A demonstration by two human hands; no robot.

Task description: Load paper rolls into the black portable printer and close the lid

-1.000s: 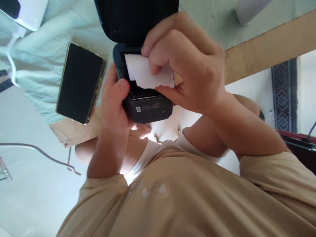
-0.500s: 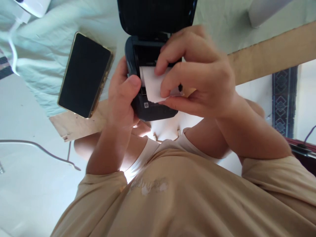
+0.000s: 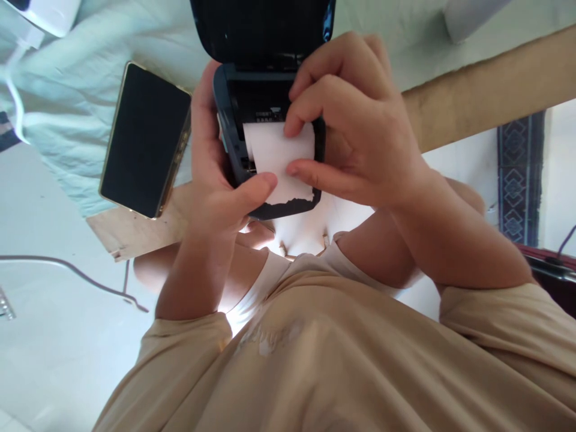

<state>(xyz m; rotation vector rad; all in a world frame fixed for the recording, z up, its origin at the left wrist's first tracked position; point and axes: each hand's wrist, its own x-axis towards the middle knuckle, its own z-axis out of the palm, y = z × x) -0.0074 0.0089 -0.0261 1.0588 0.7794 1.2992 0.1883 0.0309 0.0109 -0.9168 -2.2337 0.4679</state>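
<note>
A small dark portable receipt printer (image 3: 222, 99) is tilted up in front of me, its black lid (image 3: 265, 30) swung back. Inside sits a white paper roll (image 3: 281, 150); its loose end, torn unevenly, hangs over the front edge. My left hand (image 3: 216, 162) grips the printer's left side, with the thumb over the front by the paper. My right hand (image 3: 351, 114) is bent over the paper roll, thumb and a curled finger against the paper with a small gap between them. Its other fingers reach to the printer's right rim.
A phone (image 3: 146, 141) with a dark screen lies left of the printer on a pale green cloth (image 3: 171, 36). A wooden board edge (image 3: 486, 90) runs along the cloth's near side. A white device with a cable (image 3: 49, 15) is at upper left; a white object (image 3: 472, 18) stands at upper right.
The printer has shifted slightly left. My left thumb has slid down to the paper's front edge. My right fingers have loosened on the paper, which now lies flatter over the front.
</note>
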